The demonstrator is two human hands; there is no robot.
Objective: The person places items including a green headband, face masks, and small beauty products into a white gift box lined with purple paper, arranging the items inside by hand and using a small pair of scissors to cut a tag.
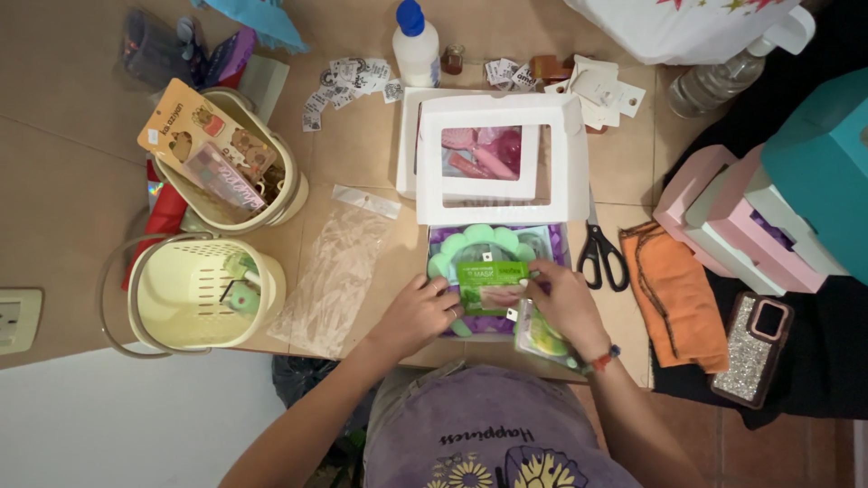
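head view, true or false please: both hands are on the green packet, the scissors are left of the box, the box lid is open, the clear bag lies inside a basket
1. Both the left hand and the right hand touch the green packet: true.
2. The scissors lie left of the box: false, they lie right of it.
3. The windowed box lid is open: true.
4. The clear bag lies inside a basket: false, it lies on the table beside it.

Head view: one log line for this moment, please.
left hand: on green packet | right hand: pinching packet edge | packet: over open box | scissors: right of box
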